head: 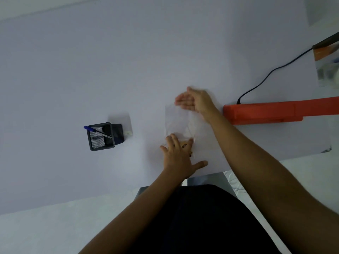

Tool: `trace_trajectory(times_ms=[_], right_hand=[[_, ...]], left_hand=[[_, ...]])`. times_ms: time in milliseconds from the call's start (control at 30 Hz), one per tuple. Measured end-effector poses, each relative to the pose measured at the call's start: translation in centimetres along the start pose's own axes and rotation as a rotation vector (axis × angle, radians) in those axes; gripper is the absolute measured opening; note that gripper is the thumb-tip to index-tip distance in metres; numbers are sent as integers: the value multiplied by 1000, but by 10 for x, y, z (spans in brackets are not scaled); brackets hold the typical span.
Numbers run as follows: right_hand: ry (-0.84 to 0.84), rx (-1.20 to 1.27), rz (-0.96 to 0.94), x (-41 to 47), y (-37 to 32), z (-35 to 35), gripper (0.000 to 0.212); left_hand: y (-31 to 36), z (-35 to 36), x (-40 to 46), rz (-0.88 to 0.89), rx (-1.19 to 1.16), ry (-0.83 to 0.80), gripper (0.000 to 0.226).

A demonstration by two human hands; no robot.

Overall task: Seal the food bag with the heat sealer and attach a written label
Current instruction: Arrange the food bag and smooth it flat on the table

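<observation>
A clear plastic food bag (pixel 177 121) lies flat on the pale table (pixel 91 70) in front of me, with something brownish inside at its near end. My left hand (pixel 180 158) presses flat on that near end, fingers spread. My right hand (pixel 195 101) rests open, edge down, at the bag's far end. The orange heat sealer (pixel 266 110) lies to the right of the bag, its black cord (pixel 271 70) running to the back right. A black mesh pen holder (pixel 100 136) with a blue pen (pixel 95 132) stands at the left, a white label sheet (pixel 128 128) beside it.
A box with an orange print (pixel 326 61) sits at the far right edge of the table. The table's near edge runs just behind my left wrist, and a grey chair (pixel 207 180) shows below it.
</observation>
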State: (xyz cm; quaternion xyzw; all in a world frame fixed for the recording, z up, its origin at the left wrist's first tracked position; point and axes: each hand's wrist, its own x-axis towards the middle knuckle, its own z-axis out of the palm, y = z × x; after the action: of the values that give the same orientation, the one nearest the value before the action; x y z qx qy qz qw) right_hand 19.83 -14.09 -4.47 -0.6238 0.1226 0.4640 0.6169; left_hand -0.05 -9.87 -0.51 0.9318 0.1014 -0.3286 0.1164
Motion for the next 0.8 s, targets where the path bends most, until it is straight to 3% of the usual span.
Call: trace_trajectory(times_ms=[133, 300, 367, 433, 500, 533, 700, 800], right_hand=[[46, 32, -71, 30, -35, -10, 47], [55, -132, -114, 21, -41, -2, 41], [184, -174, -149, 7, -27, 0, 32], [438, -300, -179, -15, -7, -1, 23], [655, -357, -157, -44, 11, 4, 30], [681, -330, -129, -57, 18, 11, 36], [491, -347, -55, -72, 30, 41, 59], [461, -329, -4, -60, 23, 44, 73]], left_hand=[[0, 1, -2, 6, 7, 3, 101], [0, 0, -2, 4, 3, -13, 99], [0, 0, -2, 0, 2, -15, 99], [0, 0, -2, 4, 12, -25, 99], [1, -1, -2, 12, 24, -48, 100], [1, -1, -2, 15, 25, -58, 100], [0, -3, -1, 11, 28, -77, 100], [0, -7, 1, 8, 33, -93, 100]])
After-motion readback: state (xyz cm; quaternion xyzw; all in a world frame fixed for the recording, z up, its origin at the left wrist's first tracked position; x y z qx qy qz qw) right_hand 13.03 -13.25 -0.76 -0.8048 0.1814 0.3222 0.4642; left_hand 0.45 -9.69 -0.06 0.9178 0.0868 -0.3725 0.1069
